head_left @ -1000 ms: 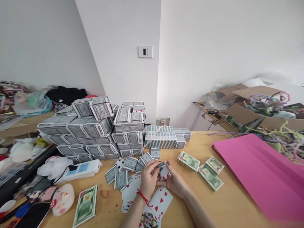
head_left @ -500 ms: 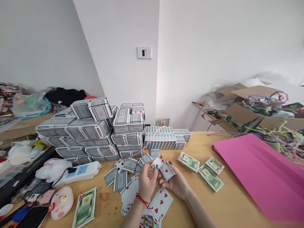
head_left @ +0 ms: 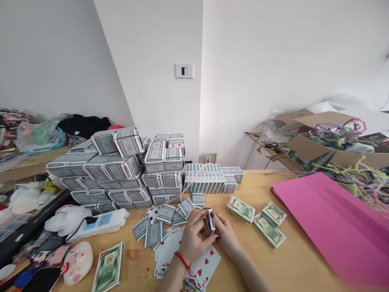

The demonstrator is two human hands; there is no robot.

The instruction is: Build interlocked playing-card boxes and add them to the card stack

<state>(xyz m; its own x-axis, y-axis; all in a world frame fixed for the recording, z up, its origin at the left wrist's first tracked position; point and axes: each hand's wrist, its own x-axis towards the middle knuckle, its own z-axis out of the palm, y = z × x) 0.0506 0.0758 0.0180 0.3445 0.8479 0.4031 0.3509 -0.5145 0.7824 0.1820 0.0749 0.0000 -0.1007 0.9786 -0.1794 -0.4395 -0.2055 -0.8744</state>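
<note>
Both hands meet over the table's middle around a small bundle of playing cards (head_left: pixel 212 222), turned nearly edge-on. My left hand (head_left: pixel 192 240), a red cord at its wrist, is closed on the bundle's left side. From the right, my right hand (head_left: pixel 227 236) grips it too, its dark-nailed thumb on the edge. Beneath my wrists lie large face-up cards (head_left: pixel 209 263) with red hearts, partly hidden by the left forearm. Several small patterned card stacks (head_left: pixel 154 234) lie loosely just beyond and left of the hands.
Tall piles of wrapped patterned blocks (head_left: pixel 114 166) stand at the back left, beside a row of green-edged boxes (head_left: pixel 204 178). Green card packs (head_left: pixel 270 230) lie right, another pack (head_left: pixel 108 265) left. A power strip (head_left: pixel 101 223) and a pink sheet (head_left: pixel 316 219) flank the work area.
The cards, whose red-heart faces showed tilted between the hands, are now turned edge-on. My hands have drawn closer together around them, with the left hand's fingers wrapping further over.
</note>
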